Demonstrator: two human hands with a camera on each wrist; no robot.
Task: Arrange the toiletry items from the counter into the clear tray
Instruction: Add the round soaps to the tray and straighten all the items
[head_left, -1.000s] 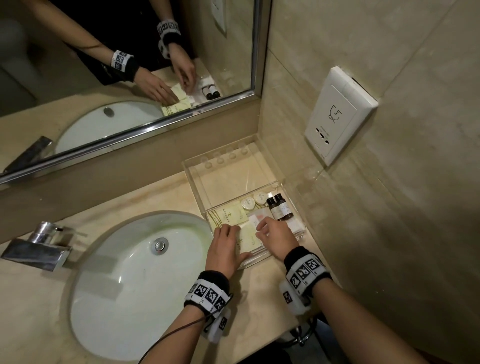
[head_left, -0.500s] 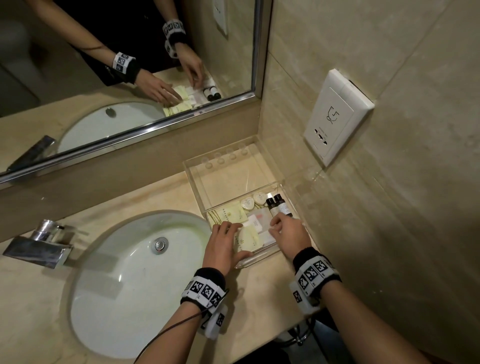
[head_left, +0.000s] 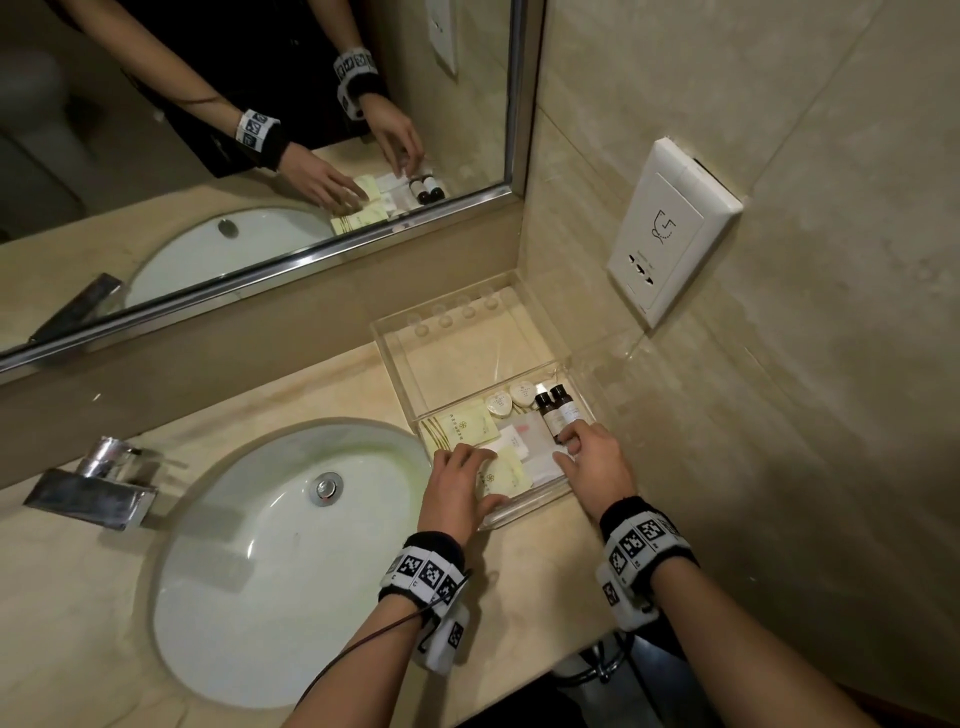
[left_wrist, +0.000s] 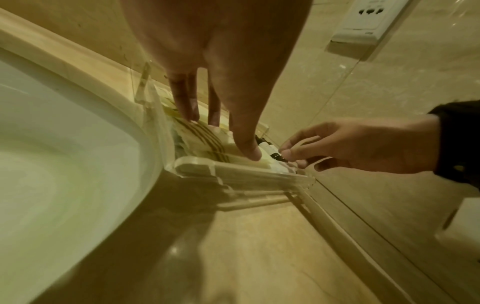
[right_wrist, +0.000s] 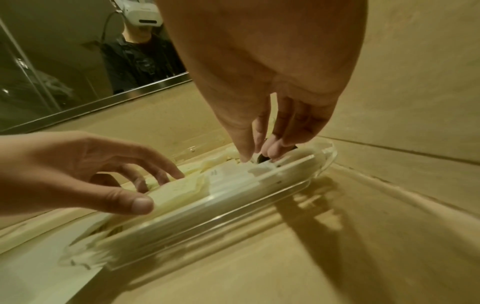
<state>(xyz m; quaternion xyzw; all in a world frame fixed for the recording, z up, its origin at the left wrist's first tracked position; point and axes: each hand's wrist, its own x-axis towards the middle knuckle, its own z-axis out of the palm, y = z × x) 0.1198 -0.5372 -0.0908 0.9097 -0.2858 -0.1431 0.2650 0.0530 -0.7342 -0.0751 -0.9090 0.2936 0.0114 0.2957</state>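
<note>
The clear tray (head_left: 519, 512) stands on the counter in the corner, right of the sink. In its near half lie yellow sachets (head_left: 460, 428), white packets (head_left: 524, 436), two round soaps (head_left: 501, 404) and two small dark bottles (head_left: 551, 415) side by side. My left hand (head_left: 475, 475) rests with spread fingers on the nearest yellow sachet (head_left: 506, 473), its thumb at the tray's front rim. My right hand (head_left: 567, 448) reaches to the bottles' lower ends. In the right wrist view its thumb and fingertips (right_wrist: 272, 150) pinch a dark bottle (right_wrist: 262, 158).
The white sink basin (head_left: 260, 571) and chrome faucet (head_left: 93, 483) lie to the left. A tiled wall with a white socket (head_left: 670, 234) rises just right of the tray. The mirror (head_left: 260, 130) runs behind the counter. Bare counter (head_left: 530, 582) lies in front of the tray.
My right hand has moved from the white packets in the tray's middle rightward and back to the dark bottles. My left hand has stayed on the yellow sachet.
</note>
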